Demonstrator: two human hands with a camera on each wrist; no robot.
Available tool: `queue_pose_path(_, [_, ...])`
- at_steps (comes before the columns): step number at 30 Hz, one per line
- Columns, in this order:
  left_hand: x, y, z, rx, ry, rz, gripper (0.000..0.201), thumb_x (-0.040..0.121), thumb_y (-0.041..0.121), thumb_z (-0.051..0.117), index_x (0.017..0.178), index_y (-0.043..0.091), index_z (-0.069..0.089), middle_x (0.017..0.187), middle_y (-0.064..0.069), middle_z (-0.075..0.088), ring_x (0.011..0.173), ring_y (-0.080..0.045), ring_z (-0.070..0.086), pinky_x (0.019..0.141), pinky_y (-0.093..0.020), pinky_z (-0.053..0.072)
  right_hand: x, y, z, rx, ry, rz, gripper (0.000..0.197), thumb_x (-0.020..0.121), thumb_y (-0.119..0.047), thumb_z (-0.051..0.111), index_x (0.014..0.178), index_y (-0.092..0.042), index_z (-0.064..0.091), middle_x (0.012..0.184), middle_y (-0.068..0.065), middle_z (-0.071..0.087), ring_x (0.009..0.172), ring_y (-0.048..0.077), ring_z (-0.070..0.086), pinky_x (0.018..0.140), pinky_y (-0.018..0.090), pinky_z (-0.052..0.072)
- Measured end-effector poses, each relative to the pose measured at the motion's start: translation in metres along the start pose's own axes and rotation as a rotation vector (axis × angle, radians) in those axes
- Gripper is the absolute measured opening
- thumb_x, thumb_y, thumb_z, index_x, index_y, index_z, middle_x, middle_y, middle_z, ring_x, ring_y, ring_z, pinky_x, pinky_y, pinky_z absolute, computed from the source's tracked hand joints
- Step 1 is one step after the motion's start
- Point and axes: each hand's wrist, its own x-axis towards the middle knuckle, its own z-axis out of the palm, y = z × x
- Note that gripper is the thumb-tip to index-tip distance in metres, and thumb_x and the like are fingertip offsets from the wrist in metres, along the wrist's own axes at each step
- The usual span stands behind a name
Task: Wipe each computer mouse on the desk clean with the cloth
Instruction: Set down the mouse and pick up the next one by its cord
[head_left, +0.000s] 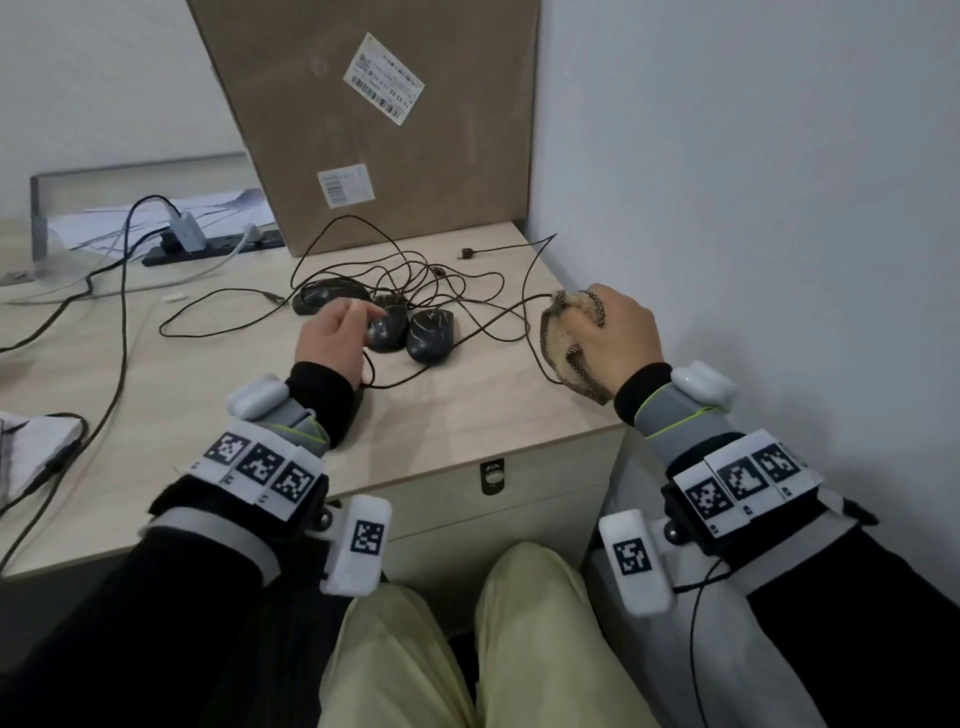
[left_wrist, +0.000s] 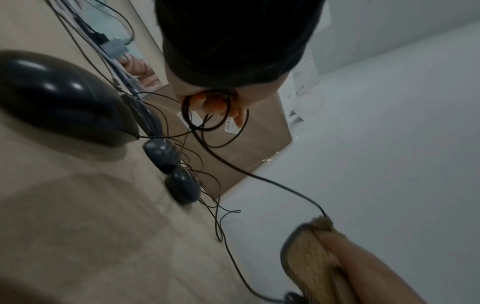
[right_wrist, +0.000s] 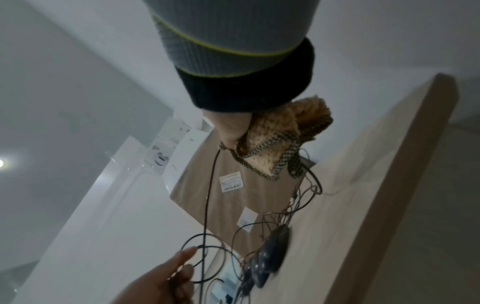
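Note:
Three dark mice lie in a cluster mid-desk: one at the back (head_left: 327, 296), one in the middle (head_left: 390, 328), one on the right (head_left: 430, 336). A further mouse (left_wrist: 59, 98) sits beneath my left wrist. My left hand (head_left: 370, 318) hovers over the middle mouse, its fingers curled round loops of thin black cable (left_wrist: 207, 115). My right hand (head_left: 582, 317), near the desk's right edge, grips a bunched tan cloth (head_left: 569, 343) with a checked border. One cable (right_wrist: 209, 195) runs out of the cloth in that fist towards the left hand.
A tall cardboard box (head_left: 389, 130) leans at the back. Tangled cables (head_left: 415, 270) and a loose USB plug (head_left: 465, 253) lie behind the mice. A power strip (head_left: 208, 244) and papers sit back left. A wall (head_left: 753, 208) bounds the right side.

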Motion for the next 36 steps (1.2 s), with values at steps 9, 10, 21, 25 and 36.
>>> queue_pose_path(9, [-0.023,0.016,0.039,0.077,-0.158,-0.003,0.025,0.094,0.014,0.048,0.073,0.015,0.063,0.065,0.006,0.054,0.056,-0.003,0.045,0.054,-0.015,0.035,-0.013,-0.027,0.028,0.079,-0.078,-0.058,0.025,0.087,-0.03,0.055,0.068,-0.017,0.045,0.063,0.0,0.051,0.071,0.028,0.05,0.059,0.032,0.032])
queue_pose_path(10, [-0.025,0.017,0.042,0.047,-0.192,-0.017,0.027,0.094,0.015,0.048,0.07,0.016,0.061,0.064,0.005,0.052,0.052,-0.002,0.044,0.051,-0.015,0.033,-0.014,-0.029,0.031,0.059,-0.09,-0.069,0.024,0.086,-0.03,0.055,0.069,-0.016,0.045,0.066,0.004,0.054,0.072,0.03,0.051,0.06,0.034,0.036])
queue_pose_path(21, [-0.044,0.023,0.043,-0.196,-0.423,0.016,0.02,0.098,0.018,0.046,0.099,0.014,0.065,0.077,0.006,0.055,0.068,-0.003,0.048,0.052,-0.011,0.035,-0.023,-0.035,0.046,-0.095,-0.272,-0.121,0.023,0.088,-0.03,0.051,0.072,-0.014,0.045,0.074,0.006,0.052,0.077,0.032,0.053,0.06,0.033,0.033])
queue_pose_path(25, [-0.045,0.023,0.043,-0.249,-0.39,0.004,0.035,0.102,0.021,0.035,0.076,0.016,0.059,0.073,0.005,0.055,0.067,-0.003,0.048,0.054,-0.016,0.032,-0.026,-0.032,0.049,-0.077,-0.289,-0.117,0.023,0.086,-0.031,0.053,0.073,-0.012,0.049,0.073,0.009,0.056,0.077,0.033,0.055,0.063,0.038,0.041])
queue_pose_path(36, [-0.028,0.016,0.042,-0.618,-0.337,-0.206,0.039,0.103,0.015,0.026,0.071,0.011,0.048,0.054,0.006,0.061,0.066,-0.015,0.058,0.063,-0.024,0.043,-0.03,-0.022,0.047,-0.078,-0.317,-0.14,0.036,0.086,-0.039,0.054,0.062,-0.02,0.036,0.061,-0.003,0.046,0.071,0.029,0.052,0.06,0.037,0.037])
